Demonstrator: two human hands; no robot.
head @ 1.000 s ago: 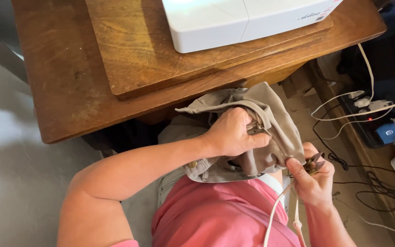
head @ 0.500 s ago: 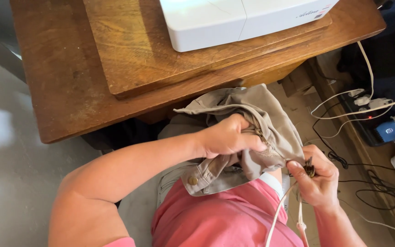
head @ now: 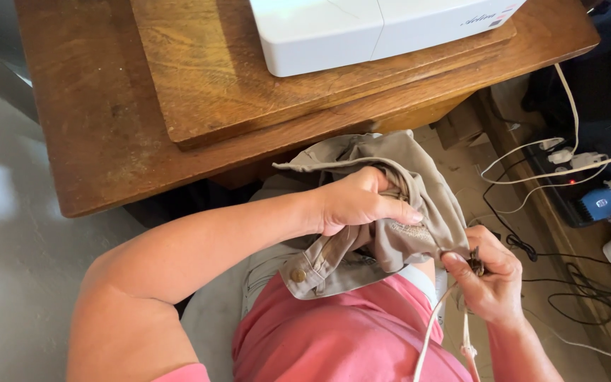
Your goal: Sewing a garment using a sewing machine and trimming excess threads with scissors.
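Khaki trousers [head: 419, 205] bunched in the lap, just below the front edge of the wooden table [head: 93, 141]. Left hand [head: 355, 201] is fisted tight on a fold of the fabric near the waistband button [head: 297, 274]; right hand [head: 489, 276], at the trousers' right edge, pinches a small dark bit of the cloth between thumb and fingers. White sewing machine [head: 362, 32] sits on a board [head: 206, 85] on the table, cables [head: 553, 155] on the floor to the trousers' right.
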